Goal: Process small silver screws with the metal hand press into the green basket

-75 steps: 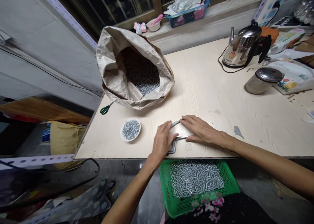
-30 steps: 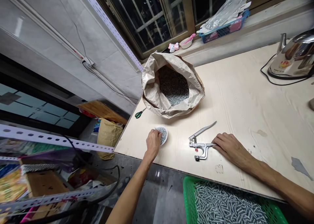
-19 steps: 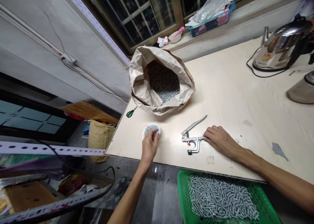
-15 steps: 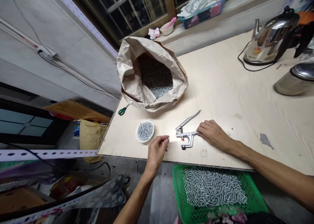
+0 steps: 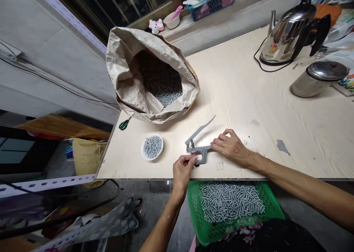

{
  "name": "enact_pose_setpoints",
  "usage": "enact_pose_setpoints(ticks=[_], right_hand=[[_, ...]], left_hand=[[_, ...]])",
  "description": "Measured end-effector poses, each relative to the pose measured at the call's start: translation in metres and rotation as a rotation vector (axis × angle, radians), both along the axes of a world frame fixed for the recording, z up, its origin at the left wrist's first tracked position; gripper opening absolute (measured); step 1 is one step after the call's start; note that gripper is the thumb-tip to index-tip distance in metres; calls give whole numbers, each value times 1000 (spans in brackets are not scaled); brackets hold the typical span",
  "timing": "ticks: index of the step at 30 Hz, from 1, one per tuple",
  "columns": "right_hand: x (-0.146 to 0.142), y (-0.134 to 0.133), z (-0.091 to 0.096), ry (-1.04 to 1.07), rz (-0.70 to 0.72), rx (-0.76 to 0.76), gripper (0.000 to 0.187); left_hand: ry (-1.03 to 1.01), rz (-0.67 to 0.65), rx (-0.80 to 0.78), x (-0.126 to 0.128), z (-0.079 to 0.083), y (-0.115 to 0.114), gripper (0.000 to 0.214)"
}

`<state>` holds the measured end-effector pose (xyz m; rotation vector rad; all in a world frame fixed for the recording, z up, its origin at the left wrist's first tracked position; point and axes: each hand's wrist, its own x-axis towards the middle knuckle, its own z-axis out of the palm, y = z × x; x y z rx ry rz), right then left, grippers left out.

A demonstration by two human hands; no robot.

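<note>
Grey snap-fastener pliers (image 5: 201, 149) lie on the table, their upper handle swung up and a spring and red tip showing near the jaws. My right hand (image 5: 231, 147) is closed on the end of the lower handle. At the jaws, my left hand (image 5: 182, 172) is pinched, thumb against forefinger; whatever is between the fingertips is too small and hidden to name. A white bowl (image 5: 152, 147) full of small silver metal pieces stands left of that hand. Below the table edge, a green basket (image 5: 193, 211) holds many similar pieces.
A large paper-like sack (image 5: 124, 82) with metal pieces inside stands open behind the bowl. Green-handled scissors (image 5: 124, 124) lie at the table's left edge. Farther right are a steel kettle (image 5: 287, 34) with a cord and a lidded metal canister (image 5: 315, 79).
My left hand has moved right, from beside the pliers to their jaws, fingers still pinched. My right hand keeps hold of the handle. The whole view has shifted a little.
</note>
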<state>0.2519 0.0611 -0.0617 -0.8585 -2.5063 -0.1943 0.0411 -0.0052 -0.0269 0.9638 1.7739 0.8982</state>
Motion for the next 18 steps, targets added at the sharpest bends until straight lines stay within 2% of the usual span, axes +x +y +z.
enact_pose_setpoints(ticks=[6, 13, 18], right_hand=[[2, -1, -1, -71, -19, -184, 33], [-2, 1, -2, -60, -20, -243, 35], [-2, 1, 1, -32, -15, -342, 29]], left_hand=[[57, -27, -64, -2, 1, 3, 36], [88, -203, -207, -13, 0, 10, 38], [61, -295, -376, -13, 8, 16, 33]])
